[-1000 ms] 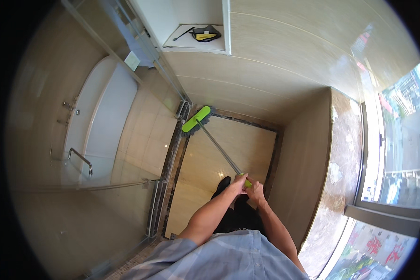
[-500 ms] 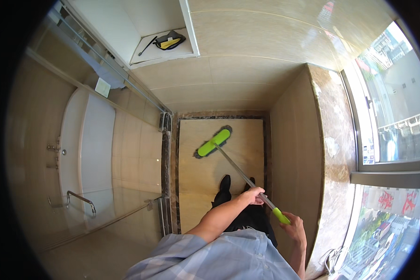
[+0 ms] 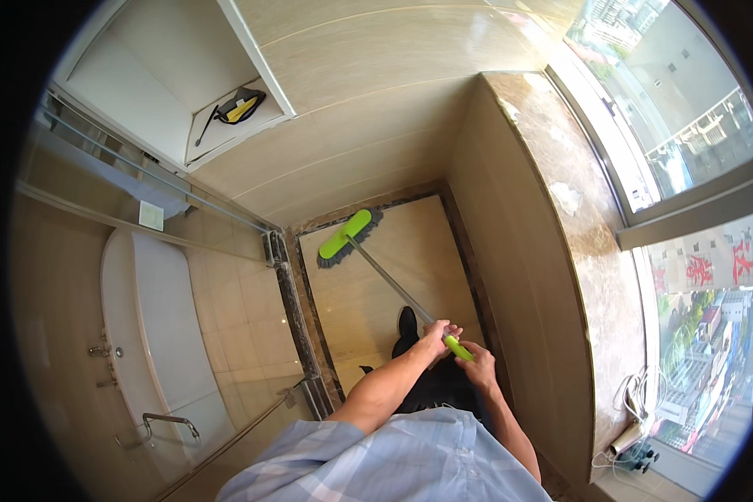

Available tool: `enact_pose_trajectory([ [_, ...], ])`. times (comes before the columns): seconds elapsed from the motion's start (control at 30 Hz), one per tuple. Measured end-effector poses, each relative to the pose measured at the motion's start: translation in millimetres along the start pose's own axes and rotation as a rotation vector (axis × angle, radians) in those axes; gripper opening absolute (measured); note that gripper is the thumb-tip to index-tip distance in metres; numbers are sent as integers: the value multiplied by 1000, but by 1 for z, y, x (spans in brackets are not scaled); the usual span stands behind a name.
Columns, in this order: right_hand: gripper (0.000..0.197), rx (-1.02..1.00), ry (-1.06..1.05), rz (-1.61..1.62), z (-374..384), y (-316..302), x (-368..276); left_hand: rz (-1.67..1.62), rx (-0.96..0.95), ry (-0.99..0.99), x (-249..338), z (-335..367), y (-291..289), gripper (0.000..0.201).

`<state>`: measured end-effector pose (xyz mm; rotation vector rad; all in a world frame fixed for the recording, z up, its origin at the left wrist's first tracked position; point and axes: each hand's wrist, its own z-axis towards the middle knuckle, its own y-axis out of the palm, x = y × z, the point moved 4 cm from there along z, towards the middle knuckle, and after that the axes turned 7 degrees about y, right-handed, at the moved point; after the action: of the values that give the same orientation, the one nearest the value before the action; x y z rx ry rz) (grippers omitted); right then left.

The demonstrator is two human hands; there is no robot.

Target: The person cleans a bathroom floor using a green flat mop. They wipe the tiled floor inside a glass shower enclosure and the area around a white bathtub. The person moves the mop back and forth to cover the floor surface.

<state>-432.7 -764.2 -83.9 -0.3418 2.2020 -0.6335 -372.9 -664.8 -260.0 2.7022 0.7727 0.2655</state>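
Note:
A mop with a bright green head, grey fringe and metal pole slants across the beige tiled floor. Its head lies at the far left corner of the floor, close to the dark stone border. My left hand is wrapped round the pole just below the green grip. At the pole's near end, my right hand closes on the green grip, partly hiding it. My dark shoe stands on the floor beside the pole.
Left of the floor are a glass partition and a white bathtub. A white cabinet holds a black-and-yellow item. Along the right runs a stone window ledge, with a hair dryer and cord near its end.
The mop head has moved left and farther away, toward the floor's corner. Both hands have shifted left and forward with the pole. The whole view has turned.

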Motion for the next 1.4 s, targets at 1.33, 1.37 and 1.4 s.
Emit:
enact_pose_trajectory([
  [1.33,48,312,184,269,-134,-6,163,650,-6,-70,-171,-39,-20,20],
  [1.37,48,332,123,250,-107,0,151,671,-11,-48,-156,-33,-17,21],
  [1.4,49,287,109,248,-81,5,141,781,1,9,-141,-23,-15,25],
])
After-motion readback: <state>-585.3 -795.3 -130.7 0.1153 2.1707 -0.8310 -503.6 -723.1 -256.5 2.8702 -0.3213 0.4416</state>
